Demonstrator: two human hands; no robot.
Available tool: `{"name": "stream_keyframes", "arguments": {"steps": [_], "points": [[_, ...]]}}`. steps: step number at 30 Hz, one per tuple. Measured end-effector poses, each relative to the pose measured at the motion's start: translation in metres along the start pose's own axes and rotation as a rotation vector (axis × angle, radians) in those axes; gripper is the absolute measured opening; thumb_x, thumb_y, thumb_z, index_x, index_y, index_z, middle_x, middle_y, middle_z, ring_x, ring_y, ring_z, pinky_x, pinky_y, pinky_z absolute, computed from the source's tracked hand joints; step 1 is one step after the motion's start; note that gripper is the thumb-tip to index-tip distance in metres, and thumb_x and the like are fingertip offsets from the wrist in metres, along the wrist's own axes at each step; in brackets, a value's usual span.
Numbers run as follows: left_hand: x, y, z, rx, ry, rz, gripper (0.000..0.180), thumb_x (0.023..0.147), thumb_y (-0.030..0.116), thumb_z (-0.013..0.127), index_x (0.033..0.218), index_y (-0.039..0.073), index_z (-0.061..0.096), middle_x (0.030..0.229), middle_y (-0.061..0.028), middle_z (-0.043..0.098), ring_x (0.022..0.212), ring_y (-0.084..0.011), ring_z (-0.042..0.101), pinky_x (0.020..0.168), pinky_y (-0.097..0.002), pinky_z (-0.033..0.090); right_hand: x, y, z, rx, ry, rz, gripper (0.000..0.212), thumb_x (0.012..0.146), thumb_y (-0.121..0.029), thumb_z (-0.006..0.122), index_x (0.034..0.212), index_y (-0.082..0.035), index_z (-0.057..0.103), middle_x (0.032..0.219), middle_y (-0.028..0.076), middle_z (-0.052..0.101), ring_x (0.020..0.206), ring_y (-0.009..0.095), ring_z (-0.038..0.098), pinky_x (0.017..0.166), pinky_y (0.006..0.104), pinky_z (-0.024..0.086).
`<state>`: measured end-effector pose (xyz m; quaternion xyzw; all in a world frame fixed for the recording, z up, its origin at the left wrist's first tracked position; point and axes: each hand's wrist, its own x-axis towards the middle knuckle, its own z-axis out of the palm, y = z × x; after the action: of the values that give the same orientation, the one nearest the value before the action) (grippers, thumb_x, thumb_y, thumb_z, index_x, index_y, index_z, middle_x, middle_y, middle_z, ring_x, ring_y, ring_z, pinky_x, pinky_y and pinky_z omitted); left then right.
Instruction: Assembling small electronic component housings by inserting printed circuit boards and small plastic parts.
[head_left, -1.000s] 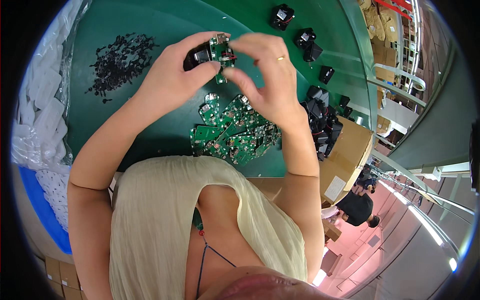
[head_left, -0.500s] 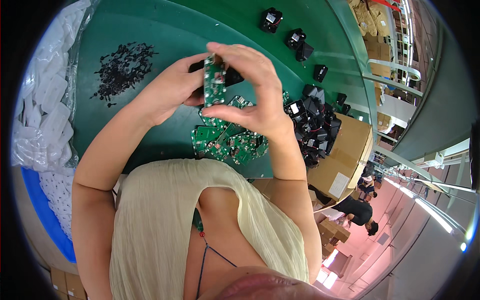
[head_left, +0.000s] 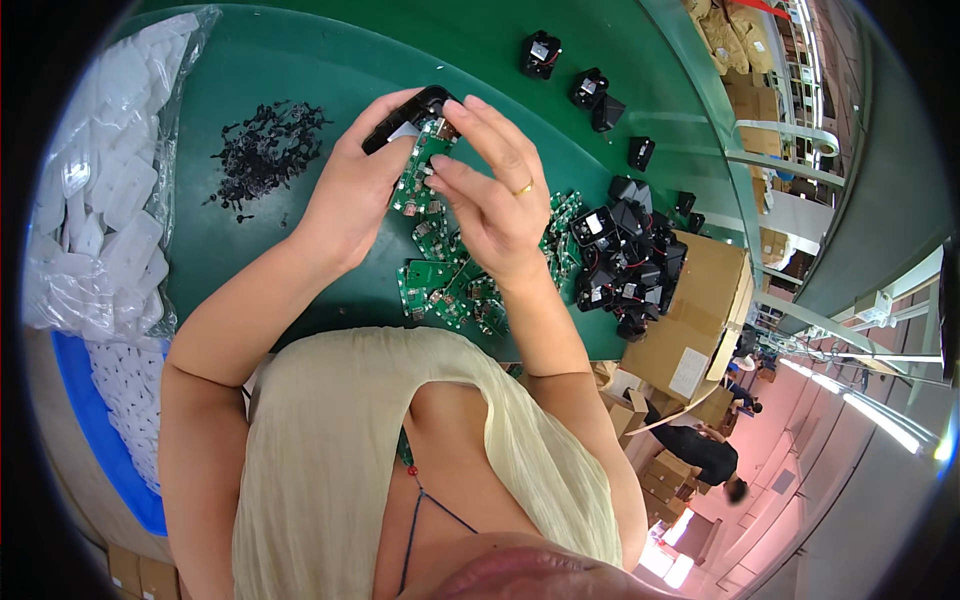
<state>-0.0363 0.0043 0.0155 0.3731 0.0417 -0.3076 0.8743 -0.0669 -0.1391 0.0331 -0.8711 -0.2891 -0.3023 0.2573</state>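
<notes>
My left hand [head_left: 362,172] is wrapped round a black plastic housing [head_left: 432,97], tilted, with a pale grey patch near my thumb. Against the housing is a green circuit board [head_left: 413,185] dotted with small parts, pinched by the fingers of my right hand [head_left: 497,200]. The fingers partly cover where board and housing meet, so I cannot tell how far the board sits inside. Below my hands, a loose pile of similar green circuit boards [head_left: 428,276] lies on the green table.
Small black cable-like pieces [head_left: 262,152] lie at left. Clear bags of white plastic parts [head_left: 95,200] and a blue bin [head_left: 85,400] stand farther left. Black housings [head_left: 628,245] are heaped at right beside a cardboard box [head_left: 690,305]. Several black housings [head_left: 541,55] sit at the back.
The circuit board has tilted and turned against the housing, which shows more now. My right hand's fingers have closed in on the board from a wider grip.
</notes>
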Motion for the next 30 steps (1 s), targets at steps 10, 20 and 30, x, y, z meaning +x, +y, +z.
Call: {"name": "stream_keyframes", "arguments": {"steps": [10,20,30], "points": [[-0.016,-0.004,0.013,0.403,-0.088,0.297,0.040,0.095,0.036,0.034,0.127,0.013,0.041,0.102,0.0022,0.050,0.077,-0.0030,0.042,0.062,-0.0175,0.038,0.003,-0.008,-0.007,-0.253,0.190,0.081,0.020,0.062,-0.005,0.070,0.079,-0.009,0.060,0.092,0.003,0.059,0.085,0.023,0.057,0.070,0.0323,0.042],[-0.025,-0.016,0.013,0.586,-0.156,0.554,0.038,0.095,0.020,0.038,0.127,0.000,0.036,0.117,-0.0083,0.046,0.101,-0.0142,0.047,0.088,-0.0252,0.037,0.008,-0.035,-0.023,-0.390,0.065,0.013,0.017,0.064,-0.004,0.067,0.079,-0.007,0.060,0.087,0.004,0.059,0.086,0.023,0.058,0.070,0.0314,0.043],[-0.033,-0.025,0.019,0.461,-0.291,0.518,0.036,0.092,0.011,0.042,0.125,0.000,0.040,0.115,-0.0080,0.050,0.104,-0.0143,0.048,0.091,-0.0261,0.038,-0.032,-0.071,-0.005,0.926,0.307,0.824,0.047,0.088,-0.005,0.049,0.131,0.000,0.029,0.119,0.010,0.046,0.107,0.016,0.047,0.092,0.0297,0.039]]}}
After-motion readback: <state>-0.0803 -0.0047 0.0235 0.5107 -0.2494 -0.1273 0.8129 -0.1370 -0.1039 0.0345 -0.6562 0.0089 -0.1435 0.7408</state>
